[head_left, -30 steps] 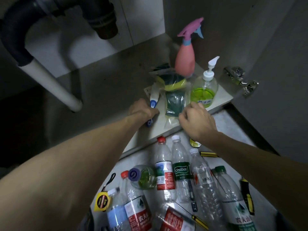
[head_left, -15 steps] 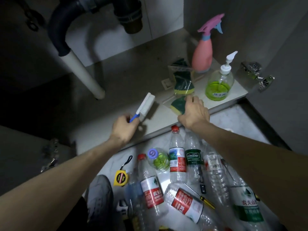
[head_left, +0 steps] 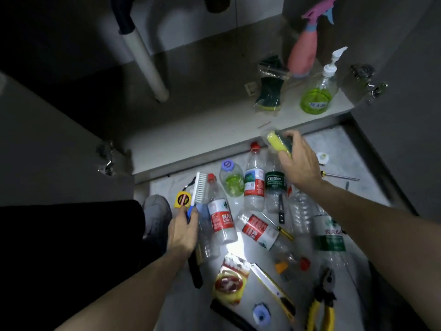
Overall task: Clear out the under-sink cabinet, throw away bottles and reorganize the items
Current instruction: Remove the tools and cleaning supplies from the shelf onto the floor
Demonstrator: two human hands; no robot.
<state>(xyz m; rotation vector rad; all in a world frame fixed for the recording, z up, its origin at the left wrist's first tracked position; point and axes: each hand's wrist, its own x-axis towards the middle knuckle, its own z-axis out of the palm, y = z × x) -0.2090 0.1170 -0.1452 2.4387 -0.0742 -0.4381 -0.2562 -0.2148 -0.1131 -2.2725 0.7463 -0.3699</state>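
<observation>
My left hand (head_left: pixel 182 231) grips the blue handle of a white brush (head_left: pixel 200 189), held over the floor beside the yellow tape measure (head_left: pixel 182 199). My right hand (head_left: pixel 298 161) holds a yellow-green sponge (head_left: pixel 278 142) in clear wrap, just in front of the cabinet edge. Several empty plastic bottles (head_left: pixel 254 185) lie on the floor between my hands. Inside the cabinet (head_left: pixel 191 130) at the right stand a pink spray bottle (head_left: pixel 301 52), a soap pump bottle (head_left: pixel 318 91) with green liquid and another bagged sponge (head_left: pixel 268 94).
A white drain pipe (head_left: pixel 145 60) comes down at the cabinet's back left. Open doors with hinges (head_left: pixel 106 158) flank both sides. Pliers (head_left: pixel 321 302), screwdrivers (head_left: pixel 338 175), a utility knife (head_left: pixel 274 286) and a packet (head_left: pixel 230 280) lie on the floor. My knee (head_left: pixel 71 235) is at left.
Both hands have pulled back out of the cabinet: the left carried the brush down over the floor, the right lifted the wrapped sponge off the shelf. The view tilted down.
</observation>
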